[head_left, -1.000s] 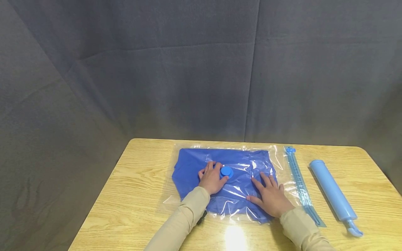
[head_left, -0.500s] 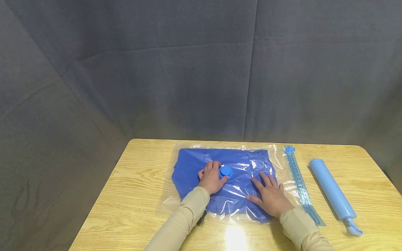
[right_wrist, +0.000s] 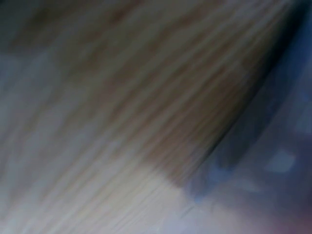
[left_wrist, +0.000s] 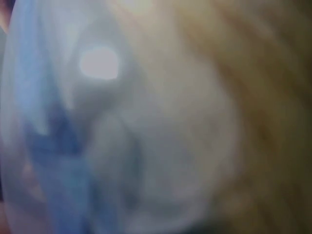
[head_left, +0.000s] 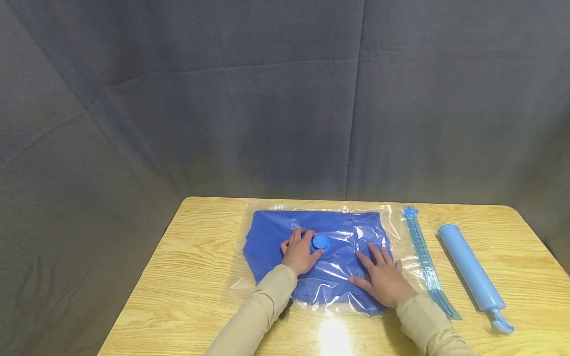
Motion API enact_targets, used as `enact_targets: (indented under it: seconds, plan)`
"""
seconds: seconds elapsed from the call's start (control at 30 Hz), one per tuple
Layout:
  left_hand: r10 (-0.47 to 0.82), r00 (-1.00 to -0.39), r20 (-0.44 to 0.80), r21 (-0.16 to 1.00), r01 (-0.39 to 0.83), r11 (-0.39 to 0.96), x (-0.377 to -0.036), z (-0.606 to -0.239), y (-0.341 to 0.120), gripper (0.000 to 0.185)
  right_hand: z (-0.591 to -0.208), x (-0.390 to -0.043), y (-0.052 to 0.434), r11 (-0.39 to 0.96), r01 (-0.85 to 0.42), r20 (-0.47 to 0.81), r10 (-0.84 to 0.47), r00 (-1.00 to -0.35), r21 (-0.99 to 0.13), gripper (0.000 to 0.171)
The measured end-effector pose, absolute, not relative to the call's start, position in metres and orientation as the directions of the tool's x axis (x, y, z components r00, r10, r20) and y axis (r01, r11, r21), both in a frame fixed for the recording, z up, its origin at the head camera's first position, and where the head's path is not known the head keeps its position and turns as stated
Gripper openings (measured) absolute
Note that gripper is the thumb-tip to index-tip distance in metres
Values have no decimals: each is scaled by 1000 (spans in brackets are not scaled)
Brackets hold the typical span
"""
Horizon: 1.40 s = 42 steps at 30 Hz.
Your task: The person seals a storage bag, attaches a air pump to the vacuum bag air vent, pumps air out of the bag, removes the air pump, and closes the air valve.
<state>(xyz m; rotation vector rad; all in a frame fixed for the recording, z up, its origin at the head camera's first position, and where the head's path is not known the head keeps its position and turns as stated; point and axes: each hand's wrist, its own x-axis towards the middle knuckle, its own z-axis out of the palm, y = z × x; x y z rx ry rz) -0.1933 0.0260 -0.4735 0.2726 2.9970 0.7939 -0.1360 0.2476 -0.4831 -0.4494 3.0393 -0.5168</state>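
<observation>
A clear vacuum storage bag (head_left: 395, 222) lies flat on the table with folded blue cloth (head_left: 271, 232) inside. My left hand (head_left: 298, 256) rests on the bag around its round blue valve cap (head_left: 319, 242), index finger at the cap's upper left edge and thumb at its lower edge. To the right, my right hand (head_left: 384, 281) lies with fingers spread on the bag's right part, over the cloth. Both wrist views are blurred: the left wrist view has shiny plastic (left_wrist: 161, 161) and blue cloth (left_wrist: 44, 122), the right mostly wood grain.
The bag's teal zip strip (head_left: 423, 252) runs down its right side, with a blue slider (head_left: 411, 211) at the far end. Further right, a light blue hand pump (head_left: 472, 269) lies on the wooden table (head_left: 178, 267). A grey curtain (head_left: 267, 123) hangs behind.
The left index finger shifts slightly beside the valve cap. The right hand, the bag and the pump stay in place.
</observation>
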Motion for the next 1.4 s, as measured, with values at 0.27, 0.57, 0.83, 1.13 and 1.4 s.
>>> enact_targets:
  seconds: [0.27, 0.57, 0.83, 1.13, 1.4]
  plan:
    - [171, -985, 10, 506, 153, 849, -194, -474, 26, 36, -483, -136, 248, 903, -283, 32, -289, -957, -324, 71]
    - [174, -985, -2, 509, 149, 848, -194, -475, 25, 37, -484, -136, 248, 903, -287, 38, -291, -956, -319, 71]
    - [156, -988, -16, 543, 123, 831, -192, -469, 23, 36, -486, -137, 249, 898, -289, 33, -295, -955, -331, 72]
    - [149, -989, 7, 547, 129, 827, -189, -457, 4, 35, -485, -138, 248, 896, -296, 42, -299, -953, -330, 72]
    - [89, -996, 19, 498, 86, 863, -189, -446, -35, 36, -484, -137, 249, 898, -292, 34, -298, -954, -331, 72]
